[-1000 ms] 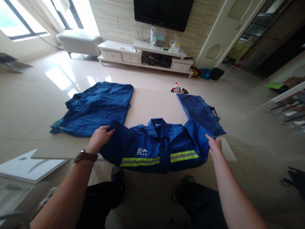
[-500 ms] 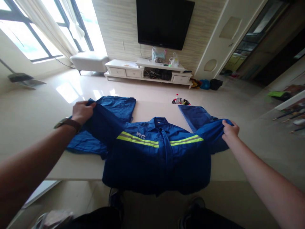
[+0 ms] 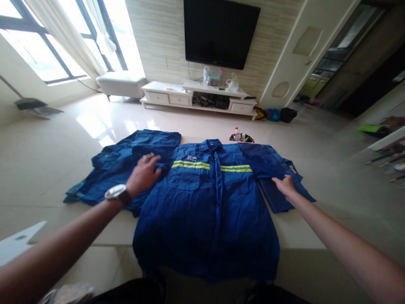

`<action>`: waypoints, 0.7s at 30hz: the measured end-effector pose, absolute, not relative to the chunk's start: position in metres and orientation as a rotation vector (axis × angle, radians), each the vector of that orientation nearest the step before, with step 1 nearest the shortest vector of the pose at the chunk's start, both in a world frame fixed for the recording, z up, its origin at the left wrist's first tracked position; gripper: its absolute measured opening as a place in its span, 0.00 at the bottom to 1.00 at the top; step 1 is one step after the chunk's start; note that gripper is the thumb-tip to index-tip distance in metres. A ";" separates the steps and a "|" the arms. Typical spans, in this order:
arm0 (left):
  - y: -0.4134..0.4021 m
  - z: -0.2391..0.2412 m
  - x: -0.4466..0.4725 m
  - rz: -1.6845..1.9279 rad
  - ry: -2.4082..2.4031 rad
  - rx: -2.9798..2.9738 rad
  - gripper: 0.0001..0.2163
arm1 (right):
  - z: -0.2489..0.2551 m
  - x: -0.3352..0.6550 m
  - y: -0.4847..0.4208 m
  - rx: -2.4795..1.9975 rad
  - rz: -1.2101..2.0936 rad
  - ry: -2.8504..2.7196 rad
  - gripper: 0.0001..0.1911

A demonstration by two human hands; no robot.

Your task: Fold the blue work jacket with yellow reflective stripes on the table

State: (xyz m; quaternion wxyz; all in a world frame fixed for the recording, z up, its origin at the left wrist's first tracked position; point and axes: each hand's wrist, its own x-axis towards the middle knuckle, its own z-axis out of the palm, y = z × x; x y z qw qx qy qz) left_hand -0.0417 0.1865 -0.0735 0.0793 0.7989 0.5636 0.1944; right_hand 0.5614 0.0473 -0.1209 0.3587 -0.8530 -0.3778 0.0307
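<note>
A blue work shirt (image 3: 209,202) with a yellow-and-grey reflective band across the chest lies face up and spread flat on the pale table (image 3: 300,228), collar toward twelve o'clock and hem spilling over the near edge at six, so its long axis runs straight away from the person. The left hand (image 3: 144,174) rests flat, fingers spread and holding nothing, on the shirt's sleeve at about ten o'clock from the shirt's middle, where that sleeve overlaps another blue garment (image 3: 123,166) lying further toward nine. The right hand (image 3: 286,185) lies palm down, loosely open with nothing pinched, on the other sleeve at about three o'clock; that sleeve lies over a second blue piece (image 3: 284,177) that spreads out toward two and three. Both sleeves therefore extend crosswise to the body of the shirt, each under its own hand, and the two hands sit roughly level with the chest band, the left slightly nearer the placket. A wristwatch (image 3: 117,193) shows on the left wrist. Beyond the table at one o'clock a small dark bin (image 3: 241,137) with a bottle in it stands on the glossy floor, and at twelve a white TV stand (image 3: 196,95) sits beneath a wall-mounted television (image 3: 221,31).
</note>
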 end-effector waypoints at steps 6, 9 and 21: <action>0.000 -0.137 -0.001 0.152 1.416 2.274 0.24 | -0.170 0.493 -0.113 -2.206 0.347 -1.344 0.22; -0.041 -0.125 0.029 0.058 1.334 2.202 0.20 | -0.167 0.445 -0.162 -2.147 0.581 -1.373 0.16; -0.062 -0.143 0.090 0.012 1.181 2.297 0.27 | -0.153 0.267 -0.124 -1.984 0.741 -1.756 0.27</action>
